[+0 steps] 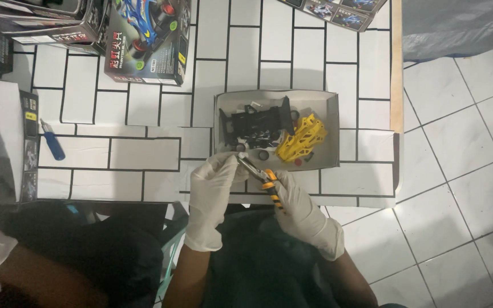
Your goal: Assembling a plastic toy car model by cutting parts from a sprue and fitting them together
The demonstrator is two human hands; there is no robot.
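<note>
At the far left, a small screwdriver with a blue plastic handle (52, 146) lies on the table covered with a white brick-pattern sheet (144, 114), well apart from both hands. Above it, at the top edge, stands a dark cardboard toy-car box with a blue racing car picture (146, 40).

The left hand in a white rubber glove (215, 188) is closed in a pinch; its fingertips hold something very small near the tool tips, but it is too small to tell what it is. Just beside it, the right hand, also in a white glove (300, 211), is wrapped around the small pliers with orange-and-black handles (261, 177), whose metal tips point up-left toward the left fingertips.

Behind the hands sits the shallow grey cardboard tray (331, 128), holding a black plastic car chassis (258, 122), a yellow plastic frame part (303, 137) and some small loose wheels and bits.

I judge the step in hand is cutting or trimming a tiny piece with the pliers, held over the table edge in front of the tray. The next move seems to need a steady pinch and a careful squeeze, so the small piece does not jump away to the floor.
</note>
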